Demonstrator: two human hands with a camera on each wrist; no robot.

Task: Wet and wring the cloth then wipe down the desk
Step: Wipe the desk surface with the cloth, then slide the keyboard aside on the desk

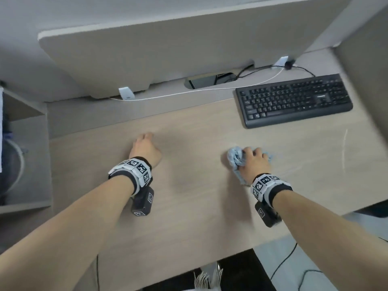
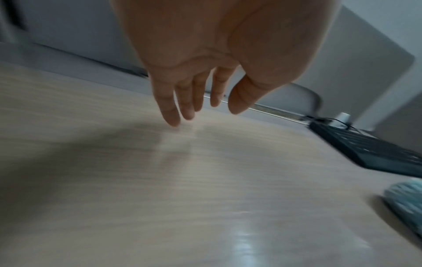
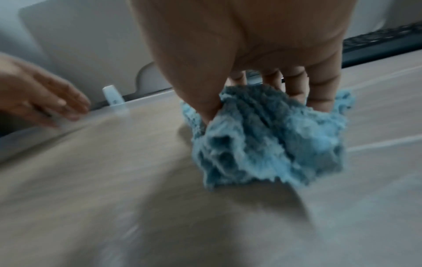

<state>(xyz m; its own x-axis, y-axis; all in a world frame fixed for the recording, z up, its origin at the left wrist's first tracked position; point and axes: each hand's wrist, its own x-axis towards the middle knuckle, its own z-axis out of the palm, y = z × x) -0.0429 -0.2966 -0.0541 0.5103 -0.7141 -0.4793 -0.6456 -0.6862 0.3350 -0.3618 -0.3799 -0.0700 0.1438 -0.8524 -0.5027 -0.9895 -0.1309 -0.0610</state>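
Observation:
A crumpled light-blue cloth [image 1: 236, 159] lies bunched on the pale wood desk [image 1: 189, 206], right of the middle. My right hand [image 1: 255, 162] grips the cloth [image 3: 269, 137] from above, thumb and fingers dug into its folds, and presses it to the desk. My left hand [image 1: 144, 149] hovers just over the desk [image 2: 160, 180] left of the middle, holding nothing. In the left wrist view its fingers [image 2: 170, 108] are straight and point down at the surface, and the cloth [image 2: 406, 200] shows at the right edge. A wet sheen marks the desk [image 3: 91, 180] near the cloth.
A black keyboard [image 1: 294, 99] lies at the back right, close behind the cloth. A grey partition panel [image 1: 168, 53] runs along the back, with white clips [image 1: 126, 93], a white cable [image 1: 189, 92] and a cable hole [image 1: 210, 80]. The desk's front edge [image 1: 189, 267] is near me.

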